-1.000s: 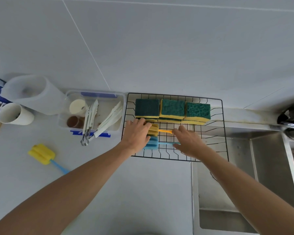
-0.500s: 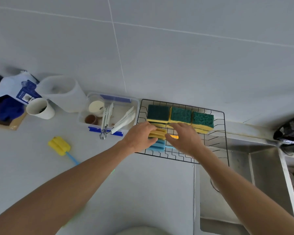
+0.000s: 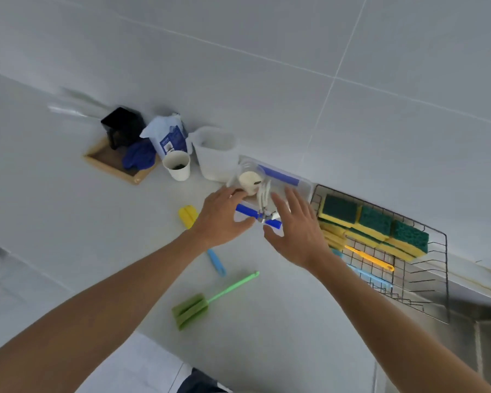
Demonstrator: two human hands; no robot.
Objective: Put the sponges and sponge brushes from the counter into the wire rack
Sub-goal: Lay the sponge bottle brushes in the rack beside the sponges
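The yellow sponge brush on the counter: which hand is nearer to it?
Left. The left hand is right beside the yellow sponge brush, partly covering its blue handle. The right hand is farther off, on the side toward the wire rack.

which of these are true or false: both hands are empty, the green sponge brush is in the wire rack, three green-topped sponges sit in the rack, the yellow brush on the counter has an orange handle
1. Both hands are empty: true. The left hand and right hand are open, holding nothing.
2. The green sponge brush is in the wire rack: false. It lies on the counter.
3. Three green-topped sponges sit in the rack: true.
4. The yellow brush on the counter has an orange handle: false. Its handle is blue.
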